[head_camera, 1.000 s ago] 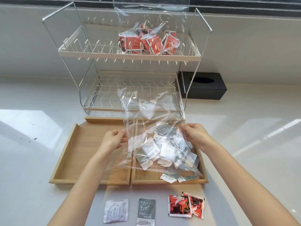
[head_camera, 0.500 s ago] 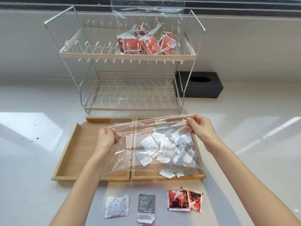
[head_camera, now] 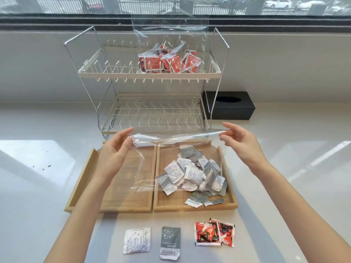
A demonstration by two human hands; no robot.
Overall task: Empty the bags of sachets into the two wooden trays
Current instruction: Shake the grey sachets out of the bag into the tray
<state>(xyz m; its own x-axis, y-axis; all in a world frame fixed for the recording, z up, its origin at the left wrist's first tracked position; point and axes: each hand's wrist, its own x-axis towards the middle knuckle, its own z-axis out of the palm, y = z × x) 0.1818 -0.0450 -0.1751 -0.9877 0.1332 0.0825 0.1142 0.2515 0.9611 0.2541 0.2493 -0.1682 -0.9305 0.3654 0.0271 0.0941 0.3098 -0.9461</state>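
Left hand and right hand pinch opposite ends of clear bag mouth, stretched over both wooden trays; grey-white sachets piled above right tray.

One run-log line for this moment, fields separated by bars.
left hand: grips clear bag | right hand: grips bag | grey-white sachets: over right tray | left tray: no sachets

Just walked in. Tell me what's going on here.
A person is emptying bags of sachets into two wooden trays. The left hand and right hand hold a clear bag stretched by its top edge over the right tray; grey and white sachets are piled there. The left tray holds none. A bag of red sachets waits on the rack's top shelf.
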